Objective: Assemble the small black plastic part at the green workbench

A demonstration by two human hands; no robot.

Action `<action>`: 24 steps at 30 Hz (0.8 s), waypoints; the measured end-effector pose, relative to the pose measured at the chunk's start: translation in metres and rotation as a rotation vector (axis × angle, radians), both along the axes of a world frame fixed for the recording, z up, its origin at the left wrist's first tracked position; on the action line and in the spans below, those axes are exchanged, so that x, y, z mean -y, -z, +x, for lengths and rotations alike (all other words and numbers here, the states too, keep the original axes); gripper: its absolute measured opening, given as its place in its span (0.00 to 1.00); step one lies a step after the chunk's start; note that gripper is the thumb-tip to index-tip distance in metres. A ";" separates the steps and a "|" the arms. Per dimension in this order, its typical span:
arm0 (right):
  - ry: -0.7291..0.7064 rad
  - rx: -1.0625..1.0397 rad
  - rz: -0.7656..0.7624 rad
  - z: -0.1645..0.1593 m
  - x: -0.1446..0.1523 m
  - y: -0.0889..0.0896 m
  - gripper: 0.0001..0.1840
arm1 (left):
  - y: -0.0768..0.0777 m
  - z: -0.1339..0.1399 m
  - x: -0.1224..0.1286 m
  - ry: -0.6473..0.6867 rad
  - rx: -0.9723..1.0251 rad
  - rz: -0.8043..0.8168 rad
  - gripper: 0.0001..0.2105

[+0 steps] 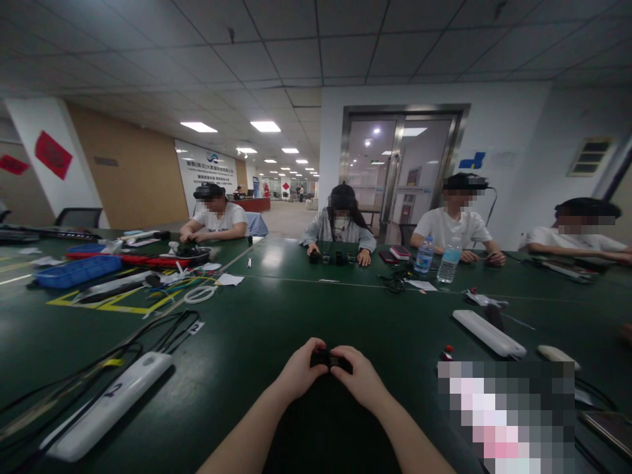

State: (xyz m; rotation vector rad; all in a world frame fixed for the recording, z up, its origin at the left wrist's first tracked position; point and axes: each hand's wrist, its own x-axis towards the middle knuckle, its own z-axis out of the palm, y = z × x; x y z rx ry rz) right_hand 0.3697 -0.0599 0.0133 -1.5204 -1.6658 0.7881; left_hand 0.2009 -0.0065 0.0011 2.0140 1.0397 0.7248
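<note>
Both hands meet at the near middle of the dark green table [276,322]. My left hand [306,368] is closed, thumb and fingers pinching the left end of a small black object [322,357]. From the other side my right hand [353,372] grips the right end, its fingers curled over it. The object looks short and dark, with a lighter patch in its middle. Its kind cannot be made out, since the fingers cover most of it; it may be more than one piece.
To the left lies a white power strip [111,405] with black cables; beyond it are a blue tray [79,271] and tangled wires. On the right are another white strip [488,334], water bottles [449,262] and a phone [607,431]. Several people sit across the table.
</note>
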 end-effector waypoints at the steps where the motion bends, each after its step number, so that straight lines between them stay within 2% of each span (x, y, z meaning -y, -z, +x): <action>1: 0.003 0.017 0.011 0.000 -0.001 0.001 0.17 | 0.000 0.000 0.000 0.005 0.001 -0.003 0.18; 10: 0.016 0.066 0.047 -0.002 0.001 -0.004 0.15 | 0.012 -0.001 -0.009 0.033 0.064 0.019 0.17; 15: 0.030 0.025 0.053 -0.001 -0.001 0.000 0.13 | 0.012 -0.002 -0.010 0.049 0.102 -0.003 0.17; 19: 0.101 -0.184 0.006 0.005 -0.006 0.004 0.13 | 0.009 -0.002 -0.009 0.033 0.078 -0.015 0.18; 24: 0.258 -0.667 -0.041 0.021 -0.014 0.013 0.20 | 0.007 -0.003 -0.008 0.029 0.058 -0.042 0.19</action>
